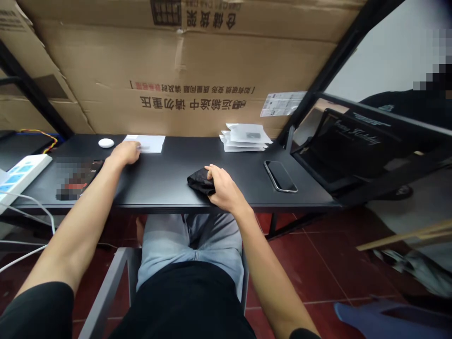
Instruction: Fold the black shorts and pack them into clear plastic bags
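Note:
On the black table, my left hand (127,153) reaches to the left end of a flat white packet (152,144); its fingertips are partly hidden, and whether they grip the packet is unclear. My right hand (222,186) is closed on a folded black cloth (202,181) near the table's front edge. Behind and to the right of that hand lies a stack of white translucent packets (247,136). A phone (280,176) rests at the right. A white oval object (106,143) sits just left of my left hand.
A tall cardboard sheet (197,61) stands along the back of the table (169,181). At the left are a dark printed item (92,172) and a white power strip (26,174) with cables. A black bag (346,150) and part of a person (406,106) are at the right.

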A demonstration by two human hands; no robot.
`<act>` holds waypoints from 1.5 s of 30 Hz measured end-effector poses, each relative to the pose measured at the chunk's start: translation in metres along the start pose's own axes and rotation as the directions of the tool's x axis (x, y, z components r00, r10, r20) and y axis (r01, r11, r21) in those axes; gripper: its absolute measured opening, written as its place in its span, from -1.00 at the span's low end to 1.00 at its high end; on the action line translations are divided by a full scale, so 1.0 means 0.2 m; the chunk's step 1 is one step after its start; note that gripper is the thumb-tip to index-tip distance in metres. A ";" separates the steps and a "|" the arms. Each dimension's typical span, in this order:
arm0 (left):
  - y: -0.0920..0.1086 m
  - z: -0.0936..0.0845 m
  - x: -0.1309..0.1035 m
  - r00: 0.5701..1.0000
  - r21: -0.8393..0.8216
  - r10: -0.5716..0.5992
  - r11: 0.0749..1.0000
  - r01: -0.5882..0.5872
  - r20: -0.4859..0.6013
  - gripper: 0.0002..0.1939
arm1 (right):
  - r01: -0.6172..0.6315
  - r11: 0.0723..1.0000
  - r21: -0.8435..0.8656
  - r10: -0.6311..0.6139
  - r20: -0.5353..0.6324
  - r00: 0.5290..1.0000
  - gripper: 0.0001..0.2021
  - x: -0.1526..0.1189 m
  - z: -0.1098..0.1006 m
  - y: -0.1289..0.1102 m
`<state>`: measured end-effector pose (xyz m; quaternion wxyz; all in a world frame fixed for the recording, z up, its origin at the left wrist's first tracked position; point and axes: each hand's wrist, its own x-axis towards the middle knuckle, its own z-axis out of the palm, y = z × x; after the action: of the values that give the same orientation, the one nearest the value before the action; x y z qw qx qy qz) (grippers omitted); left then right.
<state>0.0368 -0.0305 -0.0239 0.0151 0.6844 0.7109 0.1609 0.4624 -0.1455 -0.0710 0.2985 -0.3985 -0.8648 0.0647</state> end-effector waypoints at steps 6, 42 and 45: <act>0.14 0.07 -0.13 0.999 0.246 0.001 0.969 -0.014 0.053 -0.54 | -0.077 0.997 -0.005 0.077 0.052 0.996 -0.09 0.00 0.00 -0.03; 0.69 0.19 -0.58 0.918 -0.098 0.386 0.921 -0.378 0.090 -0.53 | 0.277 0.913 -0.298 -0.171 0.337 0.926 -0.23 0.19 -0.03 -0.08; 0.71 0.22 -0.63 0.940 -0.013 0.337 0.942 -0.336 0.056 -0.48 | 0.060 0.921 -0.386 0.053 0.275 0.960 -0.29 0.20 -0.01 -0.15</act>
<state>0.1938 -0.1420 -0.0557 0.0090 0.8001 0.5826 0.1427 0.4233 -0.1377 -0.0408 0.0877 -0.4351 -0.8945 -0.0537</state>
